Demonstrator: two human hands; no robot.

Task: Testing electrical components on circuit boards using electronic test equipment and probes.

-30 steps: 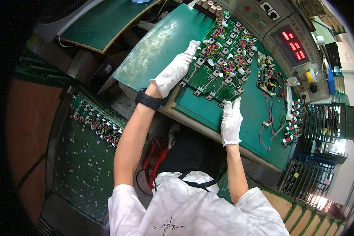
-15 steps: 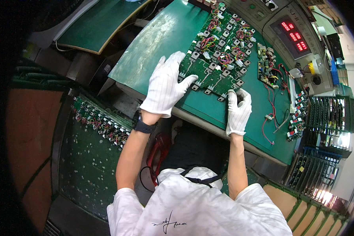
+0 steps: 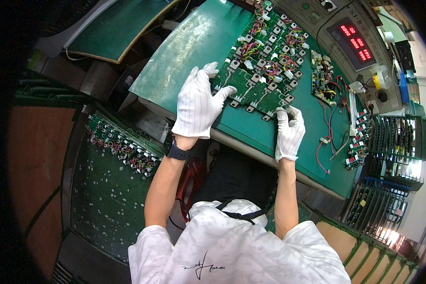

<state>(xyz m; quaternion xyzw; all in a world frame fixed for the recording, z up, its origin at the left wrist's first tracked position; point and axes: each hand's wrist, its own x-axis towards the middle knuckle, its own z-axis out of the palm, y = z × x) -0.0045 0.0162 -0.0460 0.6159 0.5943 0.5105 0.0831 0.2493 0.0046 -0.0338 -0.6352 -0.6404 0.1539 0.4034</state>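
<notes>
The left hand [image 3: 199, 105] lies flat with fingers spread on the near-left edge of the big circuit board [image 3: 262, 64] (the one crowded with coloured wires). The right hand [image 3: 288, 132] pinches the board's near corner. It looks like they are lining the board up on the green desk [image 3: 194, 45]; that calls for a gentle, even push. A box with red numbers [image 3: 355, 40] sits behind.

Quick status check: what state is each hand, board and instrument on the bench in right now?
Left hand in white striped glove: open, fingers spread flat on the panel's near-left edge.
Right hand in white glove: fingers curled on the panel's near corner.
Large green circuit-board panel: flat on the green mat, populated.
Grey instrument's red digit display: lit.
</notes>
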